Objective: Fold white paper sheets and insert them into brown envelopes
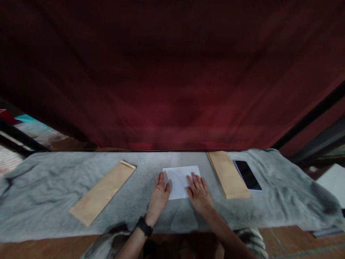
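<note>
A white sheet of paper (178,182) lies flat in front of me on a grey cloth (121,210). My left hand (160,192) rests along the sheet's left edge, fingers stretched out and a dark watch on that wrist. On the sheet's right part lies my right hand (198,192), flat with its fingers spread. Neither hand grips anything. To the left is a single brown paper envelope (104,194), set at a slant with a folded flap at its far end. Right of my hands sits a stack of brown envelopes (229,176).
A phone (248,175) with a dark screen and pale purple edge lies right of the envelope stack. Behind the cloth-covered surface hangs a dark red curtain (178,90). Dark bars (309,117) stand at both sides. A tiled floor (283,239) shows below the front edge.
</note>
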Demonstrator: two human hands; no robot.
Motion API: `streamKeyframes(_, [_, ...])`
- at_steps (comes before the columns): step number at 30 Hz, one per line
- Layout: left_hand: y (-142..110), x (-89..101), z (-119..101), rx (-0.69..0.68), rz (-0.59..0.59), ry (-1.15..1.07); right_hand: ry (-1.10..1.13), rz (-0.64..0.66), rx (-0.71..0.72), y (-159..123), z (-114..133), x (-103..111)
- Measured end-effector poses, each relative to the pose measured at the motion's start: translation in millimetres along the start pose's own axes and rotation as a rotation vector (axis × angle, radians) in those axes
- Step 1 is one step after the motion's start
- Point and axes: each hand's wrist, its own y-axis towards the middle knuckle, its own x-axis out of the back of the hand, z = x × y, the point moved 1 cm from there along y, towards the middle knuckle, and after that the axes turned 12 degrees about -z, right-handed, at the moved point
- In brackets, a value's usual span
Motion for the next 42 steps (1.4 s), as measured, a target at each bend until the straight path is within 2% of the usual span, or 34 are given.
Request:
streamKeyframes(3, [0,14.1,-5,0.281,0.027,-0.343,0.009,-0.002,-0.006,0,0,-1])
streamKeyframes(6, [-3,19.0,-9,0.510,-0.013,-0.629,0.012,-0.008,-0.005,-1,0,-3])
streamKeyframes(8, [-6,17.9,-11,0.536,0.000,-0.700,0.019,-0.023,-0.002,-2,-1,-5])
streamKeyframes(11, [-4,16.5,-17,0.431,0.072,-0.708,0.072,-0.056,-0.006,-5,-5,-10])
streamKeyframes(13, [1,20.5,-23,0.379,0.072,-0.705,0.160,-0.102,-0.036,-1,-9,-9])
streamKeyframes(15, [7,30.2,-30,0.240,0.018,-0.631,0.284,-0.175,-0.093,10,-14,1])
streamKeyframes(16, [8,36.8,-34,0.124,-0.030,-0.561,0.349,-0.217,-0.124,17,-16,10])
streamKeyframes(20, [1,64.1,-50,-0.500,-0.228,-0.196,0.554,-0.354,-0.172,54,-13,59])
streamKeyframes(23, [-15,77.0,-57,-0.887,-0.239,-0.009,0.656,-0.319,-0.047,68,-5,89])
streamKeyframes(25, [-24,82.9,-60,-1.027,-0.225,0.049,0.688,-0.270,0.026,66,-3,99])
streamKeyframes(26, [-28,85.3,-61,-1.055,-0.210,0.058,0.693,-0.255,0.033,63,-4,103])
streamKeyframes(28, [-31,88.8,-62,-1.002,-0.177,0.035,0.693,-0.253,-0.019,57,-8,111])
streamKeyframes(32, [-21,88.8,-63,-0.648,-0.154,-0.135,0.706,-0.292,-0.161,57,-17,128])
streamKeyframes(34, [-13,85.1,-61,-0.542,-0.131,-0.216,0.724,-0.300,-0.166,61,-17,129])
streamKeyframes(38, [-1,75.9,-51,-0.496,-0.031,-0.285,0.748,-0.221,-0.092,60,-16,107])
streamKeyframes(42, [-3,65.1,-39,-0.518,0.282,-0.180,0.667,-0.125,-0.035,31,-26,76])
